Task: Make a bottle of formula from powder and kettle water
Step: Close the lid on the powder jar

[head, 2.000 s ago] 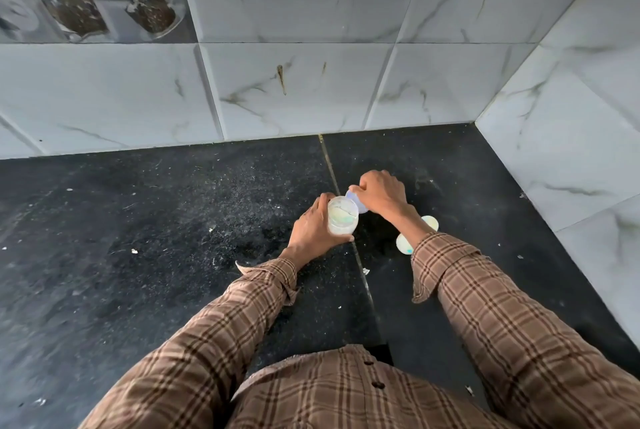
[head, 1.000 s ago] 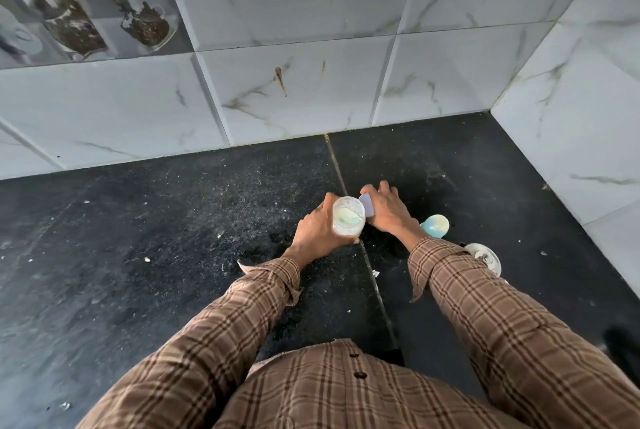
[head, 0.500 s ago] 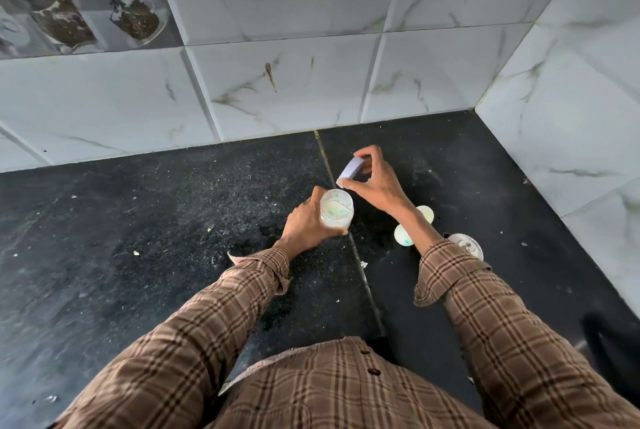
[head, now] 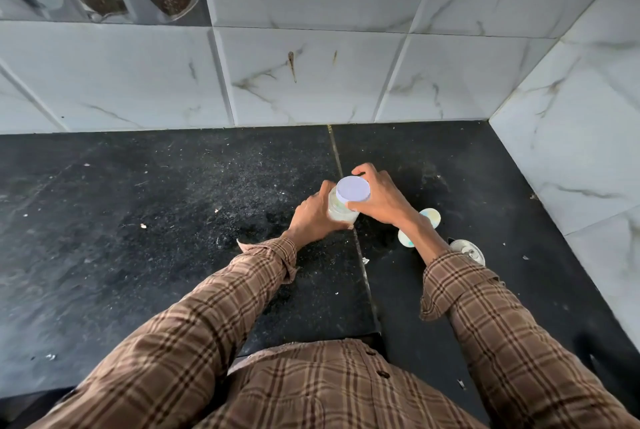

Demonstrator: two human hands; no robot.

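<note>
Beside worktop seam (head: 337, 155) | L hand (head: 313, 217) grips jar (head: 341, 212), R hand (head: 381, 202) clasps lid (head: 353, 192) | risk: lid cross-threads, powder spills

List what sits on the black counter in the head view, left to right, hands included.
left hand → jar with lilac lid → right hand → pale bottle lying down → small round cap.

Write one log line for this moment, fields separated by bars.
step: lid onto jar | left hand: holds jar | right hand: grips lavender lid on jar | surface: black counter
</note>
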